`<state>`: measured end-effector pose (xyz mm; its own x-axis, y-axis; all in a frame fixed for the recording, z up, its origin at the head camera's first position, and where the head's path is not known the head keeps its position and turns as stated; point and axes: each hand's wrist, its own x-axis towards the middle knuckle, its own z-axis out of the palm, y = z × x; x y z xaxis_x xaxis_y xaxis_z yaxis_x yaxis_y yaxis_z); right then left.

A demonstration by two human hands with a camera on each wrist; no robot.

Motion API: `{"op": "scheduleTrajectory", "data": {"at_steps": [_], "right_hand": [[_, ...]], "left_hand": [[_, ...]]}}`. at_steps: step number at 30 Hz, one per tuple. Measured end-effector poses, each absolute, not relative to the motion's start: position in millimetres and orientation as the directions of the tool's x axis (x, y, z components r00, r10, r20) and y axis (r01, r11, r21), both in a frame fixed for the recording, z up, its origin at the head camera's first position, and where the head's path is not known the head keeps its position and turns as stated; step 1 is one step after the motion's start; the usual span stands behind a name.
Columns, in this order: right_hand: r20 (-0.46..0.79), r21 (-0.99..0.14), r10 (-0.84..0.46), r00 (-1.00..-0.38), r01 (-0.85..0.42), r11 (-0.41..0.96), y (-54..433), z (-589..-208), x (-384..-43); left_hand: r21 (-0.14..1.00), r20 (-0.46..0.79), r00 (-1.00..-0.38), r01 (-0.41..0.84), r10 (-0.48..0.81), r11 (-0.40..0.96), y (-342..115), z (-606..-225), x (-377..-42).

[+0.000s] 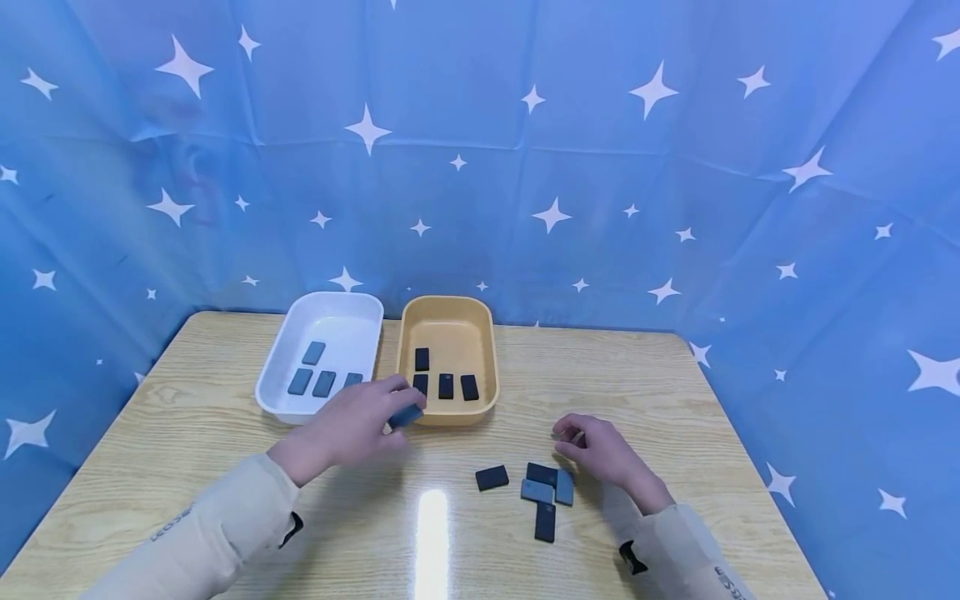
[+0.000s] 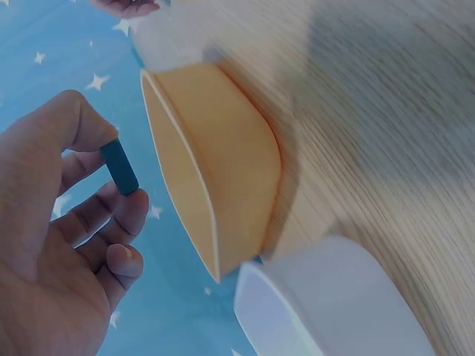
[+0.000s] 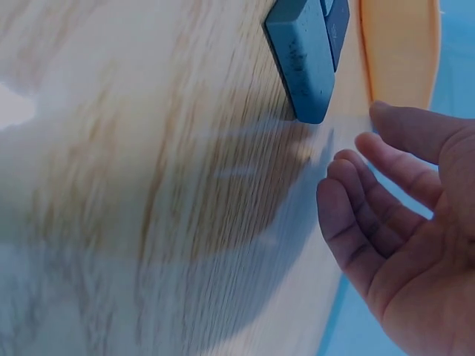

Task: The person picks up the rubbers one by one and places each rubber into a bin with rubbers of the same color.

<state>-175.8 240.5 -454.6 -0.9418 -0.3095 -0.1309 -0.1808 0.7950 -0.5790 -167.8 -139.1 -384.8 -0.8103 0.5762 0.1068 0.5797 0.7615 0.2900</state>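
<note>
Between thumb and fingers my left hand point(image 1: 352, 425) pinches a small blue-grey rectangular block point(image 1: 406, 416), held in the air just in front of the two bins. The left wrist view shows this block point(image 2: 119, 167) edge-on at the fingertips. My right hand point(image 1: 603, 454) hovers over the table with loosely bent fingers and nothing in them. Just left of it lies a cluster of blocks: a black block point(image 1: 542, 473), a blue-grey block point(image 1: 536, 491), another blue-grey block point(image 1: 564, 487) and a black block point(image 1: 545, 522). A separate black block point(image 1: 492, 477) lies farther left.
A white bin point(image 1: 333, 321) at the back left holds several blue-grey blocks point(image 1: 314, 353). Beside it, a tan bin point(image 1: 450, 321) contains several black blocks point(image 1: 469, 387). A blue star-patterned curtain point(image 1: 480, 183) hangs behind the wooden table point(image 1: 600, 358).
</note>
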Motion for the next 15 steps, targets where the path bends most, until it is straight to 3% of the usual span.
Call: {"op": "scheduleTrajectory", "data": {"at_steps": [7, 15], "right_hand": [[-0.129, -0.577, -0.305, -0.944, -0.179, 0.797, 238, -455, -176], [-0.126, -0.575, -0.310, -0.942, -0.185, 0.797, 237, -453, -176]], "left_hand": [[0.351, 0.051, -0.873, 0.470, 0.484, 0.810, -159, -385, -174], [0.331, 0.050, -0.910, 0.403, 0.411, 0.853, -184, -383, -184]]}}
